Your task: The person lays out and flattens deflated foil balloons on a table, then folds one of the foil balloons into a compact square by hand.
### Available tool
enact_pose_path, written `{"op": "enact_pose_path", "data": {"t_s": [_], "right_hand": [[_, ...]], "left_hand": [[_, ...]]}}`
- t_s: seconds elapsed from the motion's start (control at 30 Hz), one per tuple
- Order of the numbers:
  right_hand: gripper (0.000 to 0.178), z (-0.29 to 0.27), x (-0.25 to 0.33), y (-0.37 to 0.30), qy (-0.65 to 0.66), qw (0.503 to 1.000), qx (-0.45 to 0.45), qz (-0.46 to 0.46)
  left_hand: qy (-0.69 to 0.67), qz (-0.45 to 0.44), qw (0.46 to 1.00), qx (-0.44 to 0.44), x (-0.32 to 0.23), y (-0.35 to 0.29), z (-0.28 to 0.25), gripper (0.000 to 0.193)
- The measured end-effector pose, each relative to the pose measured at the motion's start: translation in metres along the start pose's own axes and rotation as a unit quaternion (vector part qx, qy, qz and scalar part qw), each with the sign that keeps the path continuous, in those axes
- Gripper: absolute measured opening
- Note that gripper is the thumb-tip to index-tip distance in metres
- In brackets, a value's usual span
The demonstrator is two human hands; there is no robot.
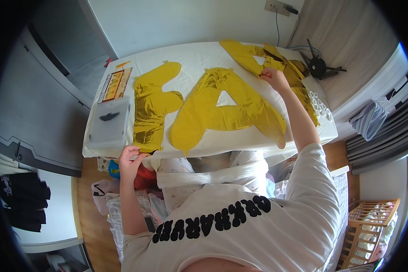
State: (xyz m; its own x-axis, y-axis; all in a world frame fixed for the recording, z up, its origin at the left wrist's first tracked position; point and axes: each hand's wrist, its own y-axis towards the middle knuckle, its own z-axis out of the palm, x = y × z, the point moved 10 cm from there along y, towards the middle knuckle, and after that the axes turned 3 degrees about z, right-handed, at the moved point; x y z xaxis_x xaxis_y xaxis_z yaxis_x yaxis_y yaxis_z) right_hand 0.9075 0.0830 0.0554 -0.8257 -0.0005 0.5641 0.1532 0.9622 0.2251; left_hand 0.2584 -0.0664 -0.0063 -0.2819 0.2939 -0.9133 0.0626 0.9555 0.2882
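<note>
At the near left edge of the surface (192, 56), the fingers of the left hand (130, 157) curl almost together by the near end of the left balloon (153, 106), whose long axis runs near to far; whether they grip it I cannot tell. Farther right, the fingers of the right hand (275, 79) look pinched on the near edge of the far balloon (241, 55). Between the hands lies the middle balloon (226, 119).
</note>
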Motion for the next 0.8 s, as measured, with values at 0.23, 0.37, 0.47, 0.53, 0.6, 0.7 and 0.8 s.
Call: {"op": "enact_pose_path", "data": {"t_s": [0.23,0.37,0.47,0.53,0.6,0.7,0.8], "right_hand": [[0.022,-0.001,-0.009,0.003,0.013,0.996,-0.034,-0.080],[0.015,0.005,0.005,-0.005,0.010,0.995,-0.004,-0.097],[0.015,0.003,0.031,-0.015,-0.053,0.993,-0.011,-0.107],[0.018,-0.008,0.068,-0.030,-0.103,0.979,-0.058,-0.165],[0.017,-0.004,0.124,-0.049,-0.076,0.977,-0.065,-0.188],[0.019,0.033,0.225,-0.101,0.072,0.961,0.000,-0.268],[0.030,0.098,0.327,-0.170,0.128,0.946,0.144,-0.262]], "left_hand": [[0.041,-0.040,0.998,-0.005,-0.021,0.017,0.008,0.036],[0.035,-0.032,0.999,0.005,-0.026,0.017,0.009,0.037],[0.020,-0.029,0.999,0.008,-0.033,0.018,0.012,0.038],[0.031,-0.039,0.999,0.010,-0.035,0.021,0.015,0.039],[0.007,-0.046,0.999,0.016,-0.029,0.020,0.018,0.039],[0.003,-0.035,0.999,0.016,-0.035,0.021,0.022,0.040],[0.007,-0.026,1.000,0.014,-0.023,0.015,0.019,0.040]]}}
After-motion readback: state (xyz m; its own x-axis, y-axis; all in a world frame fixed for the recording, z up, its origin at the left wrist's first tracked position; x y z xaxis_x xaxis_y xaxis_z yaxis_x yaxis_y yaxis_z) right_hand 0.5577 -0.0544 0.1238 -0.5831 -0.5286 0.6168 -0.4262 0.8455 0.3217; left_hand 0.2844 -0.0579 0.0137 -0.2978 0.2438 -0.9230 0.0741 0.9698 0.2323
